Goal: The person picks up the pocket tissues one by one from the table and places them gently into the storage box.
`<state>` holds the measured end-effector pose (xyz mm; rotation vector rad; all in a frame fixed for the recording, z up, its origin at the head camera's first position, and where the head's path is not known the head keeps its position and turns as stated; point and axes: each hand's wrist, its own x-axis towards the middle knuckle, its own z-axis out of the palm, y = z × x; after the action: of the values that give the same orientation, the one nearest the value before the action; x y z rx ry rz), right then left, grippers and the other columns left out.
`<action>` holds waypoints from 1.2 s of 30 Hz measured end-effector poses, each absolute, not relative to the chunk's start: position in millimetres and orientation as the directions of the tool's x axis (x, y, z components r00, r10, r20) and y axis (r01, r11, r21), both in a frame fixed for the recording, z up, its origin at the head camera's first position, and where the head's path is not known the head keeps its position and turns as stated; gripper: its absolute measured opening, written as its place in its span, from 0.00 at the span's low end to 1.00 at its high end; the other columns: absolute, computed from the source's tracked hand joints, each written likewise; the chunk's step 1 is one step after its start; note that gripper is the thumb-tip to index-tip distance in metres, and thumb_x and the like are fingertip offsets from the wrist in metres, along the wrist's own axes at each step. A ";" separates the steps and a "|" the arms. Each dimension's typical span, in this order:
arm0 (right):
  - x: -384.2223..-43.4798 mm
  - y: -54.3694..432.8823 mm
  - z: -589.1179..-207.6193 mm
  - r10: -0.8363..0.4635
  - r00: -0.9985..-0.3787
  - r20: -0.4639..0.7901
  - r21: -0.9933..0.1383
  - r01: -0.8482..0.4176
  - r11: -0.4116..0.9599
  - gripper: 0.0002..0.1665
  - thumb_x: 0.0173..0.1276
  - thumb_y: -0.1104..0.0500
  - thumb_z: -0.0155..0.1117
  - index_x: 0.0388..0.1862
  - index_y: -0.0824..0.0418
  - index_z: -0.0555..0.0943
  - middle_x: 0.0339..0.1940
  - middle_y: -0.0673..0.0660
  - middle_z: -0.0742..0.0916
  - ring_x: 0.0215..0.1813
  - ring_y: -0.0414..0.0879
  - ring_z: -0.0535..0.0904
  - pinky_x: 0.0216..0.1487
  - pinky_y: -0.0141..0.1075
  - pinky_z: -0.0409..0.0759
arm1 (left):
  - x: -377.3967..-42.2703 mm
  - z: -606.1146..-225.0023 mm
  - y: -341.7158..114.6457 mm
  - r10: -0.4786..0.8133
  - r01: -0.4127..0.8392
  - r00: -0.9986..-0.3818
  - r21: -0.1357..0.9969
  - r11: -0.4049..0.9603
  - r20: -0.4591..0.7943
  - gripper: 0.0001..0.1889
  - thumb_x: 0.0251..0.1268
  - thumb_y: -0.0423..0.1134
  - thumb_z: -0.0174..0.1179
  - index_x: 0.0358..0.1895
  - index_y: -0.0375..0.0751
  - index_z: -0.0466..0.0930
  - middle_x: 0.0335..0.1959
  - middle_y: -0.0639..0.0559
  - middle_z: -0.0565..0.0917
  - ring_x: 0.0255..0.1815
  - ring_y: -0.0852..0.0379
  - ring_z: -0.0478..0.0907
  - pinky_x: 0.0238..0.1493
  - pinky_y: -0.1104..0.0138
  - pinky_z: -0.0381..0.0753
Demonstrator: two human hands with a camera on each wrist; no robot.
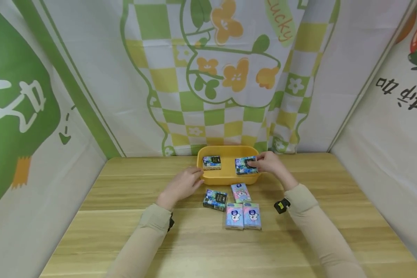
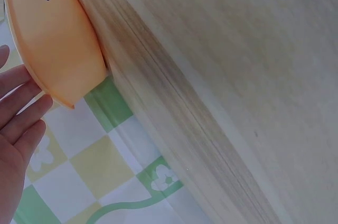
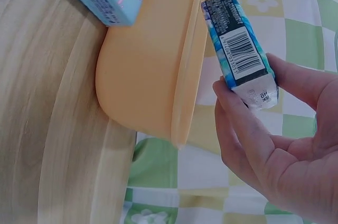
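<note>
My right hand point(image 1: 272, 164) pinches a blue floral tissue pack point(image 1: 242, 165) by its end, over the right side of a yellow plastic basket point(image 1: 226, 180). The right wrist view shows the barcode side of this pack point(image 3: 237, 49) between thumb and fingers. My left hand point(image 1: 182, 184) has its fingers, slightly bent, against the basket's left rim; the left wrist view shows these fingertips at the rim of the basket point(image 2: 66, 44). Inside the basket, at the left, lies another blue floral pack point(image 1: 212, 163).
In front of the basket lie a blue floral pack point(image 1: 215, 199) and three pink-and-blue cartoon packs, one point(image 1: 241, 193) close to the basket and two side by side point(image 1: 234, 216) nearer me. A checkered cloth point(image 1: 212, 112) hangs behind the wooden table point(image 1: 125, 231).
</note>
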<state>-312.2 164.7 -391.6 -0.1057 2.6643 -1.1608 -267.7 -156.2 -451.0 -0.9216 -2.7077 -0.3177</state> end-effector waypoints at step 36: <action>-355.1 146.8 -398.4 -0.135 -0.969 -0.207 -0.657 0.035 0.753 0.25 0.60 0.43 0.67 0.13 0.57 0.74 0.16 0.55 0.83 0.23 0.48 0.76 0.29 0.37 0.72 | -269.6 -454.2 -155.3 0.567 0.632 -0.751 0.118 0.766 0.337 0.19 0.67 0.39 0.58 0.56 0.32 0.78 0.55 0.38 0.80 0.59 0.44 0.76 0.67 0.53 0.71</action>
<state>-355.1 146.8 -398.4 -0.0791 2.7106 -1.0220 -269.6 -155.3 -454.2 -0.9310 -2.6801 -0.3263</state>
